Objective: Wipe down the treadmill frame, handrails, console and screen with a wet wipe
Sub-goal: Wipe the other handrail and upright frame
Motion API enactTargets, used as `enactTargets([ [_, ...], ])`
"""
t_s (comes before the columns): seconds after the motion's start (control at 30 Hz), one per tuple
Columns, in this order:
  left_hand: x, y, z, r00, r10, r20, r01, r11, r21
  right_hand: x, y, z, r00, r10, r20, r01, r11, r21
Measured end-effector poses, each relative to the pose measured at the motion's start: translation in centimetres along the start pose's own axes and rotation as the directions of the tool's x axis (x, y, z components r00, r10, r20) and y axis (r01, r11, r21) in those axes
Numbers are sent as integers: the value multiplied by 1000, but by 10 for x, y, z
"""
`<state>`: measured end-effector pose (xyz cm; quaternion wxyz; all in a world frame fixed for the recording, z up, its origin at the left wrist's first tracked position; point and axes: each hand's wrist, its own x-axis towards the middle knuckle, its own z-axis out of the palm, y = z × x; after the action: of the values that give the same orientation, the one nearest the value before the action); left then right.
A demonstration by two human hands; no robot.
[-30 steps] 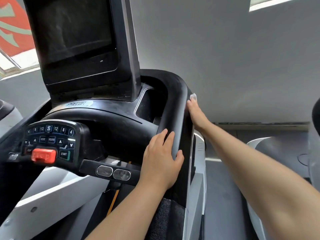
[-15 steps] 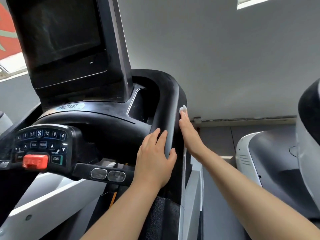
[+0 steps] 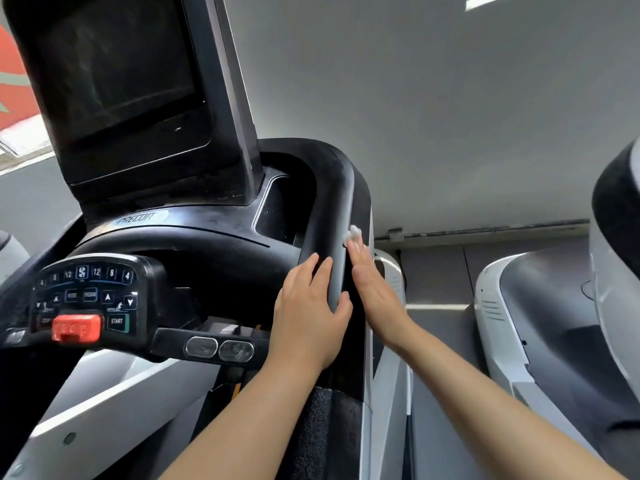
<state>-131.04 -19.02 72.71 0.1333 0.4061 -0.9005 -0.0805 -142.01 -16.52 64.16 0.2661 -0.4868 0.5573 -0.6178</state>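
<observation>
Left hand (image 3: 308, 317): curled round black handrail (image 3: 332, 216), thumb on its right side.
Right hand (image 3: 372, 289): fingers straight, pressing white wet wipe (image 3: 352, 233) against handrail's outer face.

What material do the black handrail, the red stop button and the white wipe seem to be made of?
Handrail: probably moulded plastic or rubber coating, matt black with a soft sheen.
Red stop button: apparently hard plastic, slightly glossy.
Wipe: looks like thin white nonwoven cloth, crumpled at the right hand's fingertips.

The right hand (image 3: 372, 289), pressing the wet wipe (image 3: 352, 234), has slid down the handrail's (image 3: 332, 216) outer side toward the left hand (image 3: 310, 320).
</observation>
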Motion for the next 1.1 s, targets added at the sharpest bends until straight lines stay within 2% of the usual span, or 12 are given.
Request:
enactTargets([
  [0.13,-1,0,0,1000,-1,7,1,1000,-7,55,0,-16,986,166,-3,-166,985,56],
  [0.23,0,0,0,1000,6,-5,-6,1000,-11,57,-2,-19,976,211,-50,-205,974,100],
  [0.3,0,0,0,1000,9,-7,-9,1000,-5,17,-4,-14,983,180,-29,-173,971,163],
  [0.4,0,1,-1,1000,2,2,-2,1000,-15,-54,-7,5,999,30,-14,-28,995,100],
  [0.5,0,1,-1,1000,3,2,-3,1000,-13,-39,-6,5,1000,17,-8,-16,995,102],
  [0.63,-2,2,-3,1000,-9,5,9,1000,-10,20,18,-8,923,383,-50,-357,896,266],
  [0.67,-2,2,-3,1000,-8,6,8,1000,-13,21,21,-7,917,396,-46,-367,883,293],
  [0.83,0,1,-1,1000,10,6,-10,1000,-13,26,16,0,965,230,-127,-150,879,453],
  [0.9,-1,1,-1,1000,5,14,-5,1000,-22,43,25,-5,942,314,-120,-237,874,424],
  [0.97,-3,1,-1,1000,-2,21,2,999,-44,61,44,-7,859,504,-87,-417,789,452],
  [1.03,-3,0,-1,1000,-7,19,8,999,-46,70,50,-6,828,553,-96,-440,746,500],
  [1.1,-1,0,-2,1000,-4,14,4,999,-40,72,46,-5,857,497,-132,-378,783,494],
])
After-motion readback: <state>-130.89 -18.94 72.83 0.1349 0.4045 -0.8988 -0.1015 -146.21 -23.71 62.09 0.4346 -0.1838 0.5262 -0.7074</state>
